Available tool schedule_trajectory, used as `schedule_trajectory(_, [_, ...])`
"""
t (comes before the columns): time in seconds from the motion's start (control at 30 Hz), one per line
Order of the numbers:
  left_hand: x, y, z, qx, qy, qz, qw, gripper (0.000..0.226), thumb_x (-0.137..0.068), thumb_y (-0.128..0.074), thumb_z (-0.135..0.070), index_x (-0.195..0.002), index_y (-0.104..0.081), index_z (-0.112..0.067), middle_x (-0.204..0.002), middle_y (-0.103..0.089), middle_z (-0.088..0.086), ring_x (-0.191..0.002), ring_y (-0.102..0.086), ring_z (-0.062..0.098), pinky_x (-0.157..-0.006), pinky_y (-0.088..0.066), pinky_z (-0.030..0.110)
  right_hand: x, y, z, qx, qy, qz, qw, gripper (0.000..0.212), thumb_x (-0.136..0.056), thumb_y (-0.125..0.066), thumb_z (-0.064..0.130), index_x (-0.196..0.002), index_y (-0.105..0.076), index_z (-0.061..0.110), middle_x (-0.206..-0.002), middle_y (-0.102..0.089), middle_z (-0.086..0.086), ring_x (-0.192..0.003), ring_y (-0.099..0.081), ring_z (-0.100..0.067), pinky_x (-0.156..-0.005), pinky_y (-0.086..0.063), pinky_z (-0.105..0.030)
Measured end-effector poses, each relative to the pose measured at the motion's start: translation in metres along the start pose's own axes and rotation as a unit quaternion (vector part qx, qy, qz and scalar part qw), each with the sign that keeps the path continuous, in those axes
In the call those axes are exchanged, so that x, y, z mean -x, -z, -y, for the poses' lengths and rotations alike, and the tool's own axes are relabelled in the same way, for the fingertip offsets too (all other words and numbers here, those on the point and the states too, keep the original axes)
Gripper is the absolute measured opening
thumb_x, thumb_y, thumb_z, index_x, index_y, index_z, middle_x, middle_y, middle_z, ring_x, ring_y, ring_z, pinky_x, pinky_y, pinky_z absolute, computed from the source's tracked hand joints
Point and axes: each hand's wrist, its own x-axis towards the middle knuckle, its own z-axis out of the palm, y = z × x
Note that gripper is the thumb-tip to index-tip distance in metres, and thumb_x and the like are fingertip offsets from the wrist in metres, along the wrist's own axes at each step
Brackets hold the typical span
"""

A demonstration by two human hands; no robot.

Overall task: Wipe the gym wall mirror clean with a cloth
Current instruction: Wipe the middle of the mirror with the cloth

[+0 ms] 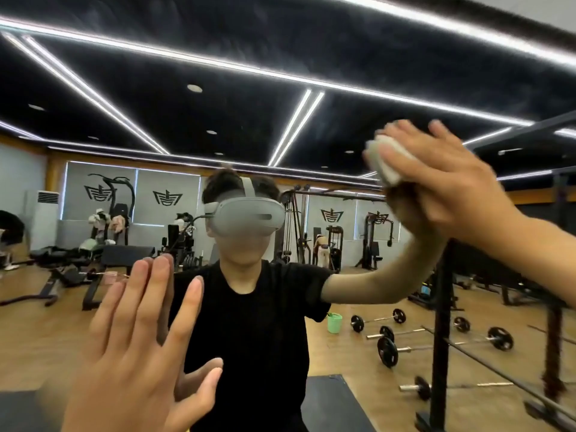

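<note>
A gym: barbells (387, 350), benches (124, 254) and cable machines (378, 235) on wood flooring (352, 378), in a wall mirror (280, 135).

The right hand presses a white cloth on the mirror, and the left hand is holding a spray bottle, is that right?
Not quite. In the head view the left hand holds nothing: it is open, fingers straight, raised at the mirror. The right hand does press the white cloth on it.
</note>
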Motion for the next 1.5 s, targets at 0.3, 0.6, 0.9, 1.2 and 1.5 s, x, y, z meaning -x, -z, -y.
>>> schedule_trajectory(0.3, [-0.007, 0.029, -0.008, 0.027, -0.015, -0.032, 0.999, 0.09, -0.089, -0.049, -0.063, -0.159, -0.038, -0.008, -0.17, -0.023, 0.029, -0.158, -0.024, 0.047, -0.126, -0.022, 0.062, -0.102, -0.03, 0.066, -0.041, 0.03, -0.057, 0.997, 0.043, -0.113, -0.041, 0.022, -0.149, -0.05, 0.001, -0.156, -0.045, -0.023, -0.147, -0.04, -0.04, -0.126, -0.026, -0.052])
schedule_trajectory(0.6, [-0.009, 0.038, 0.0, 0.026, -0.029, -0.034, 0.999, 0.085, -0.088, -0.052, -0.054, -0.159, -0.039, -0.01, -0.169, -0.025, 0.028, -0.16, -0.021, 0.042, -0.131, -0.015, 0.053, -0.168, -0.046, 0.151, -0.042, 0.245, -0.026, 0.968, 0.065, -0.093, -0.059, -0.012, -0.153, -0.046, 0.007, -0.159, -0.042, -0.02, -0.151, -0.035, -0.037, -0.127, -0.023, -0.05])
schedule_trajectory(0.9, [-0.002, 0.003, 0.001, -0.024, 0.0, -0.036, 0.999, 0.083, -0.1, -0.031, -0.063, -0.167, -0.027, -0.014, -0.169, -0.026, 0.028, -0.159, -0.022, 0.045, -0.126, -0.02, 0.062, 0.004, 0.007, -0.001, 0.03, -0.033, 0.048, 0.998, 0.052, -0.104, -0.043, 0.012, -0.156, -0.038, 0.006, -0.163, -0.034, -0.022, -0.155, -0.026, -0.04, -0.122, -0.026, -0.065])
schedule_trajectory(1.2, [-0.004, 0.018, -0.002, -0.009, -0.013, -0.057, 0.998, 0.081, -0.097, -0.04, -0.058, -0.163, -0.035, -0.011, -0.169, -0.027, 0.027, -0.159, -0.024, 0.043, -0.126, -0.024, 0.059, -0.119, -0.043, 0.129, -0.063, -0.036, -0.092, 0.993, 0.051, -0.099, -0.058, -0.002, -0.15, -0.05, 0.001, -0.156, -0.045, -0.023, -0.149, -0.036, -0.039, -0.129, -0.011, -0.039])
schedule_trajectory(1.5, [-0.006, 0.025, 0.003, 0.019, -0.02, -0.036, 0.999, 0.084, -0.092, -0.047, -0.055, -0.164, -0.033, -0.012, -0.169, -0.027, 0.029, -0.159, -0.023, 0.045, -0.123, -0.027, 0.066, -0.15, -0.044, 0.164, -0.008, 0.125, -0.009, 0.992, 0.066, -0.097, -0.048, 0.0, -0.161, -0.033, 0.011, -0.167, -0.029, -0.017, -0.157, -0.024, -0.03, -0.128, -0.008, -0.042])
